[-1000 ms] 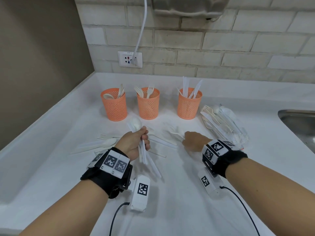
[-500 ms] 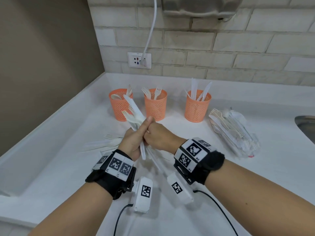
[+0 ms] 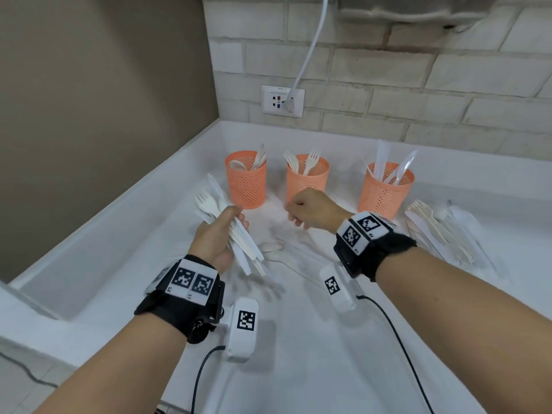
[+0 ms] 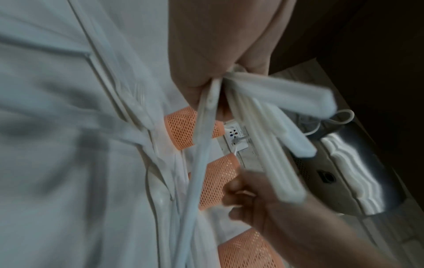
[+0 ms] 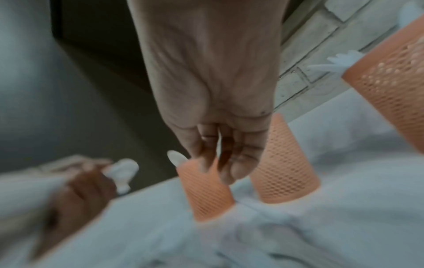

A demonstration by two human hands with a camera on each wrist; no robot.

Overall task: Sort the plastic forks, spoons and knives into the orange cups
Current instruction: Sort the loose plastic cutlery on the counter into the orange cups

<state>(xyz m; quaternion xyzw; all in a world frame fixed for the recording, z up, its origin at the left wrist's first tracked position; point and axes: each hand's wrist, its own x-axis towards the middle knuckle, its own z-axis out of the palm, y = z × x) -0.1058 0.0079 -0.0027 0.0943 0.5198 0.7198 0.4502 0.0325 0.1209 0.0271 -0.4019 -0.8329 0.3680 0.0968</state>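
With the left hand [image 3: 221, 234] gripping the mixed cutlery bundle [image 3: 239, 234] and the right hand [image 3: 310, 210] curled, contents unclear, draw 1 piece cleanly.

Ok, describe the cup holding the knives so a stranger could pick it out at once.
Start at the wall socket on the brick wall. Below it on the white counter stand three orange mesh cups in a row. The knife cup is the rightmost one, nearest the loose cutlery pile, with flat blades sticking out.
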